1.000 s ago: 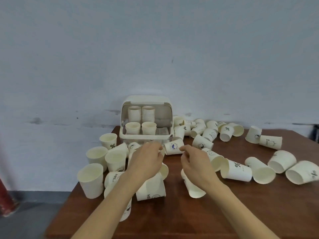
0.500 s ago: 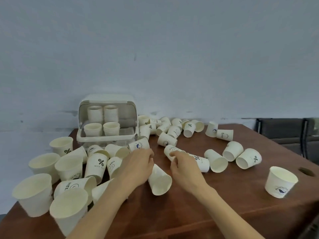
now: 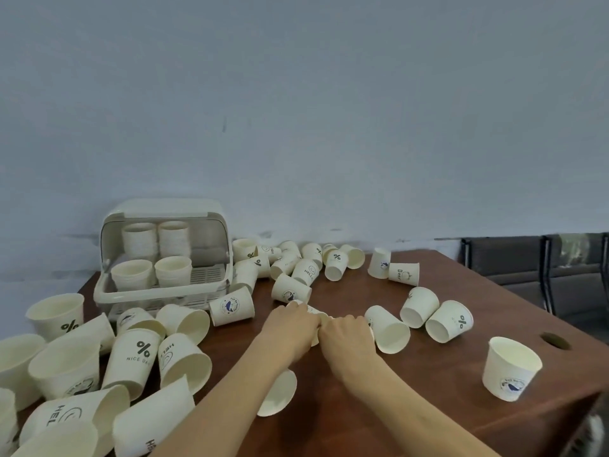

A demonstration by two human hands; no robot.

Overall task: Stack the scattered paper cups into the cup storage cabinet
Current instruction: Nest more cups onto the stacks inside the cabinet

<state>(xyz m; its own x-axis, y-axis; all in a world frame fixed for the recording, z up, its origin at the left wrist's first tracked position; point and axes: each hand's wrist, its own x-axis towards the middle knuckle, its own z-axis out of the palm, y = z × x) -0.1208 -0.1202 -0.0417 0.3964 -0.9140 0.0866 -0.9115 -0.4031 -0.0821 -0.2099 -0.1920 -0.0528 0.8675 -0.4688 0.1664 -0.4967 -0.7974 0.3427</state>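
While our left hand [image 3: 290, 328] and right hand [image 3: 346, 338] close together around one lying paper cup [image 3: 314, 313] at mid-table, we judge gathering is under way; next, carry it to the open cup storage cabinet [image 3: 164, 255] beyond.

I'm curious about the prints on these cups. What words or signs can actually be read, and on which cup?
"%" and "NICE DA…", partly cut off: upright cup at front left.
"%": upright cup at far left.
"HEL…": lying cup at the bottom left.
"HELL…": cup in the back pile.
"%": lying cup on the right.
Whale-logo cup near the right edge: lettering too blurred.
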